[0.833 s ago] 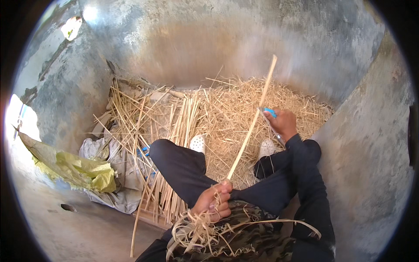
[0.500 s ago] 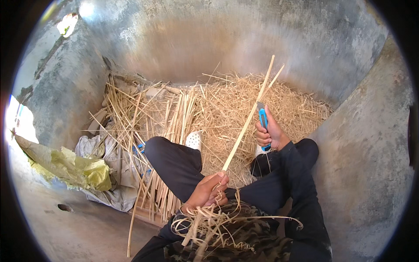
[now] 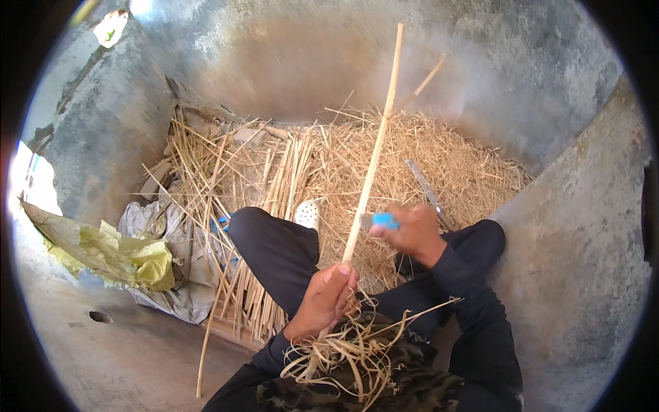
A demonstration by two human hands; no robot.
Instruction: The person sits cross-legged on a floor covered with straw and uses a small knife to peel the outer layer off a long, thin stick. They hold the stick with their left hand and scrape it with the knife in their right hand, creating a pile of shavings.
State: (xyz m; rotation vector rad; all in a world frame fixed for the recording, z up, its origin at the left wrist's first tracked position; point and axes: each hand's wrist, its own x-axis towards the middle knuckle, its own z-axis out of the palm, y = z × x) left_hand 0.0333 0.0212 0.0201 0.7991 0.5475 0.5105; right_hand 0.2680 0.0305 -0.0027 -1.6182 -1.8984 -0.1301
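My left hand is closed around the lower part of a long pale bamboo strip, which stands up and away from me. Near its upper end a second thin piece slants off to the right; whether the two are joined I cannot tell. My right hand, slightly blurred, grips a blue utility knife. Its blade points left and meets or nearly meets the strip's right edge, above my left hand. Thin curled shavings hang below my left hand over my lap.
Dry shavings cover the floor ahead. A long metal blade lies on them, beyond my right hand. Loose bamboo strips are piled at left, beside crumpled yellowish sheeting. Grey walls enclose the space; a white clog shows by my knee.
My right hand has moved down and left with the utility knife, turning its blade from upward to leftward against or near the strip. The strip now stands more upright and reaches higher.
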